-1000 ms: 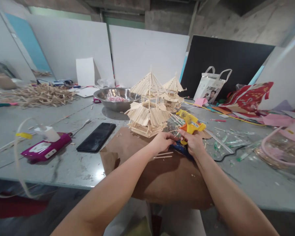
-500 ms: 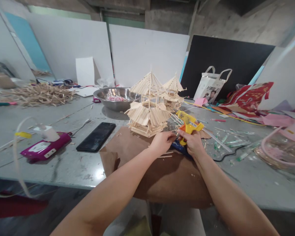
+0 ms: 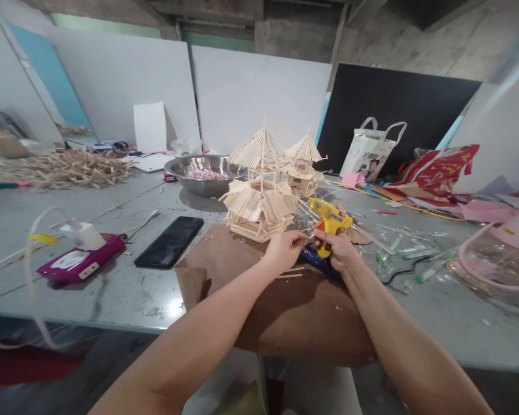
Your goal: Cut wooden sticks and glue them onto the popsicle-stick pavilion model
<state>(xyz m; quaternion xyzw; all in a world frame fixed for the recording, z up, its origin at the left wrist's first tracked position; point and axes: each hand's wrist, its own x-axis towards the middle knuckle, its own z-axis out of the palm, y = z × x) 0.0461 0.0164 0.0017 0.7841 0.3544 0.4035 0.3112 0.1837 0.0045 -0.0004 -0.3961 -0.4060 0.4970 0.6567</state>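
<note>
My right hand (image 3: 338, 246) is wrapped round the handle of a yellow glue gun (image 3: 328, 216), its nozzle end pointing away to the left. My left hand (image 3: 286, 249) is pinched on a small wooden stick (image 3: 310, 237), whose other end reaches the fingers of my right hand. Just beyond my left hand stands a pavilion model (image 3: 262, 202) built of thin wooden sticks, with two tiers of roof. A second, smaller stick pavilion (image 3: 305, 161) is behind it. Loose sticks (image 3: 290, 275) lie on the brown paper (image 3: 242, 276) under my hands. Something blue (image 3: 318, 260) sits below the glue gun.
To the left are a black phone (image 3: 169, 242) and a purple power strip (image 3: 82, 256) with a charger. Behind stand a metal bowl (image 3: 205, 183) and a pile of sticks (image 3: 78, 167). Clear glue sticks (image 3: 432, 251), a black cord (image 3: 404, 274) and a pink-handled bag (image 3: 497, 253) occupy the right.
The glue gun in my right hand has shifted slightly left and down, and its angle has changed a little. My left hand stays nearly in place, still pinching the stick.
</note>
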